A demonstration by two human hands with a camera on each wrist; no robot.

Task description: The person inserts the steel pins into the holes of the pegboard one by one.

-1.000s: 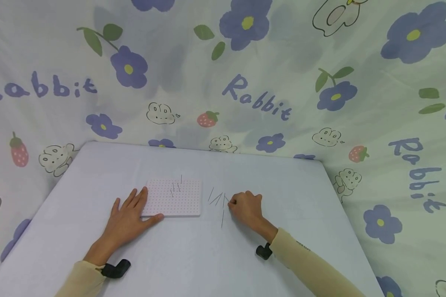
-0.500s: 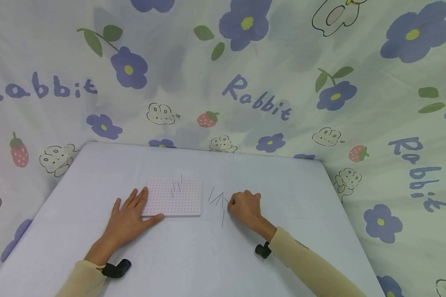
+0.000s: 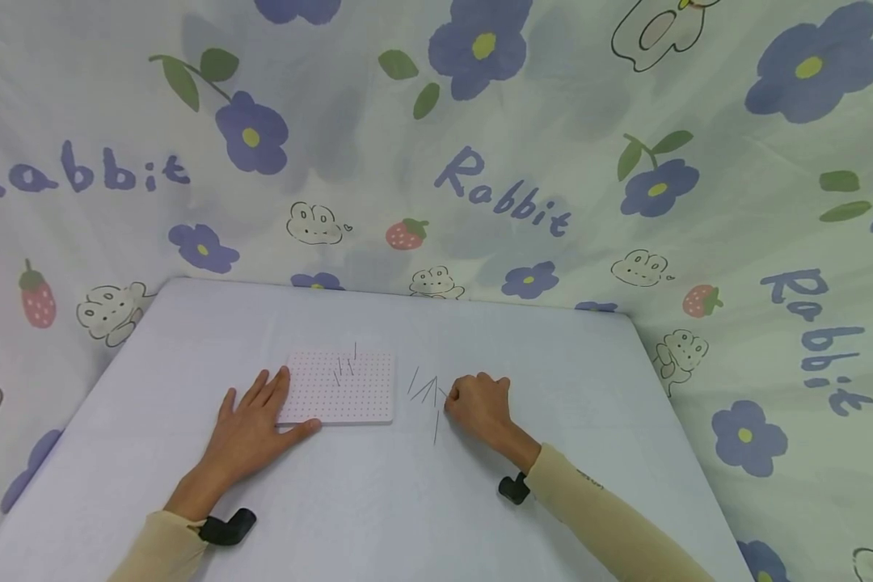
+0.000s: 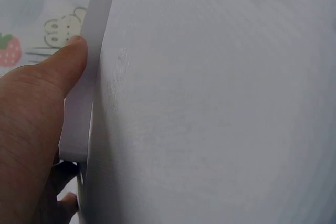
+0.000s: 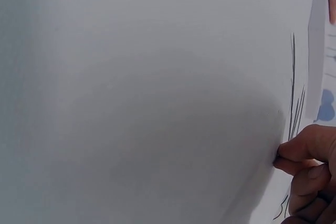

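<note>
My left hand [image 3: 243, 432] lies with spread, straight fingers on the left side of a white board [image 3: 309, 404] covered in small dots. Its thumb rests along the board's near edge [image 4: 79, 124], as the left wrist view shows. Several thin dark needles [image 3: 339, 366] stand up from the board's upper middle. To the right of it, my right hand [image 3: 482, 406] pinches a thin dark needle [image 3: 442, 393] between thumb and forefinger, down at the tabletop. Most of that needle is hidden by the fingers in the right wrist view. Several loose needles [image 3: 423, 391] lie just left of these fingertips.
One more loose needle [image 3: 436, 427] lies nearer to me. The white-covered table [image 3: 553, 347] ends at a hanging cloth [image 3: 364, 186] printed with flowers, rabbits and strawberries, which rises behind and at both sides.
The right hand has shifted very slightly left, still pinching at the same spot. One loose needle beside its fingertips has slid a little to the left. The left hand and board keep their place.
</note>
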